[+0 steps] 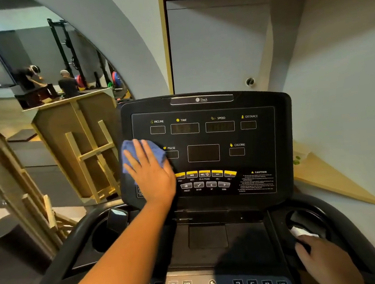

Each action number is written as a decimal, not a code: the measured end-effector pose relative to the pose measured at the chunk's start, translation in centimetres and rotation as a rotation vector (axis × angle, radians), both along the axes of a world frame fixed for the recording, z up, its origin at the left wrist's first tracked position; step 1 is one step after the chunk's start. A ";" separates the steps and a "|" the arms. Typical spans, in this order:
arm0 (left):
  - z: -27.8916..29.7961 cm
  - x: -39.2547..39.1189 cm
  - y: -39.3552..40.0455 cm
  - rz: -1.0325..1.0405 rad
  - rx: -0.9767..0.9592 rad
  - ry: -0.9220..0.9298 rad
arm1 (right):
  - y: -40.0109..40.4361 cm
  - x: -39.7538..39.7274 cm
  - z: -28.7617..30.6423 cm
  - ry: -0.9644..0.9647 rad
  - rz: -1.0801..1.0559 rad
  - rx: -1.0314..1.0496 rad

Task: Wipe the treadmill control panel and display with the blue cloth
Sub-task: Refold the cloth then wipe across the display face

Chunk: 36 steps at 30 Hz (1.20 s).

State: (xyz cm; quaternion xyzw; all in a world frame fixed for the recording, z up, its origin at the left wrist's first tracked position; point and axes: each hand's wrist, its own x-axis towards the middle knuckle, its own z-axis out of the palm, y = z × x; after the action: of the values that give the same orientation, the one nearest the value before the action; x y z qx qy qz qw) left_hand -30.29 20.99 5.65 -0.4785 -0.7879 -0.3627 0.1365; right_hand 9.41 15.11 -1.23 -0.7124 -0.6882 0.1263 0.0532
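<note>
The left hand (pixel 149 169) lies flat, fingers spread, pressing the blue cloth (pixel 138 153) against the control panel (pixel 205 149) at its left edge, beside the PULSE window. Bare display stretches rightward. The right hand (pixel 321 259) rests on the cup holder rim (pixel 309 217), fingers relaxed.

The treadmill control panel (pixel 207 149) stands upright at centre. The blue cloth (pixel 138 153) lies flat against its nine o'clock edge. A white crumpled wipe (pixel 301 232) sits in the cup holder (pixel 307 226) at four o'clock.
</note>
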 end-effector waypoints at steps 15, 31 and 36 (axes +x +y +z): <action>-3.1 -10.5 -5.1 -0.517 -0.246 0.765 | 0.1 0.4 -0.5 0.023 0.015 -0.027; -1.4 -4.6 -2.7 -0.735 -0.267 0.851 | -0.5 0.3 -0.9 0.019 0.068 0.052; -0.5 -0.6 -1.3 -0.894 -0.299 0.956 | -0.5 0.5 -1.0 0.021 0.055 0.059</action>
State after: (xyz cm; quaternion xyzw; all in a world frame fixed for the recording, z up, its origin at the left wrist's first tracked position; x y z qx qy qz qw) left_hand -30.90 19.66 5.19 -0.8807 -0.4085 -0.0194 0.2391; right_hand 9.89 14.57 -2.28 -0.6901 -0.7103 0.1147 0.0779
